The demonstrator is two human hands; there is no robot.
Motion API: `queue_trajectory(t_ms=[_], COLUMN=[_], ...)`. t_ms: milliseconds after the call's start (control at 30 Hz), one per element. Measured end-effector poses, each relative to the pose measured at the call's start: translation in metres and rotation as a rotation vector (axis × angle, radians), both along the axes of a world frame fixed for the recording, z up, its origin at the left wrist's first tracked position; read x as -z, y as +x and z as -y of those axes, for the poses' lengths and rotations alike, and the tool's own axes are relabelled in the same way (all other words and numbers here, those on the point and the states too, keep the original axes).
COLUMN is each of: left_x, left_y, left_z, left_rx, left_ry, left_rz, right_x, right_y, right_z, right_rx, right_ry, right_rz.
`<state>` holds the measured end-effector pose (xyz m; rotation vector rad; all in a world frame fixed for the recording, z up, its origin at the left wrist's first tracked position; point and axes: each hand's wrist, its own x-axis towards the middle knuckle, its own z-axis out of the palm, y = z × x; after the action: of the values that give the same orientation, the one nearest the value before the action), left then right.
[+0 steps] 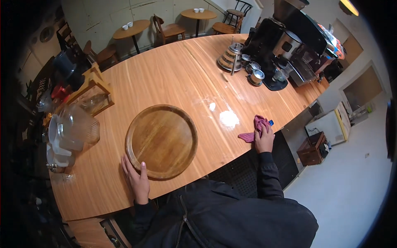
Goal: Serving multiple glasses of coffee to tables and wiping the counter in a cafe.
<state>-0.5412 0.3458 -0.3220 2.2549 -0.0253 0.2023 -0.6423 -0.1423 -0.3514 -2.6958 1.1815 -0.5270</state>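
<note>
A round wooden tray (161, 142) with a raised rim lies on the wooden counter, near its front edge. At the tray's lower left, my left hand (137, 178) grips the rim, thumb over it and fingers along the outer side. Farther right, by the counter's edge, my right hand (264, 138) is closed over a crumpled purple cloth (261, 122) and presses it on the wood. One corner of the cloth spreads out to the left. A small blue bit (271, 122) shows beside the cloth; I cannot tell what it is.
Clear plastic jugs (62, 142) and a wooden rack (93, 99) line the counter's left side. At the far right stand a coffee grinder (264, 41), an espresso machine (304, 68), a layered glass pot (230, 58) and small metal cups (256, 76). Wet patches shine mid-counter (228, 118).
</note>
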Motion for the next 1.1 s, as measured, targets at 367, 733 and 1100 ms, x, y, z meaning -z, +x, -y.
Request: queue_trajectory(t_ms=[367,733,1100], left_x=[0.018,0.013,0.046], left_y=[-0.012,-0.065,-0.074], left_z=[0.065,0.056,0.042], left_rx=[-0.099,-0.093,-0.137], left_ry=[0.172,0.089,0.207], left_rz=[0.033,-0.036,0.282], right_x=[-0.029,0.023,-0.012], right_y=[0.185,0.350,0.045], right_z=[-0.045,-0.075,0.165], right_rx=[-1.342,-0.776,-0.277], right_ry=[0.001,-0.051,-0.030], right_rz=[0.150,0.216,0.138])
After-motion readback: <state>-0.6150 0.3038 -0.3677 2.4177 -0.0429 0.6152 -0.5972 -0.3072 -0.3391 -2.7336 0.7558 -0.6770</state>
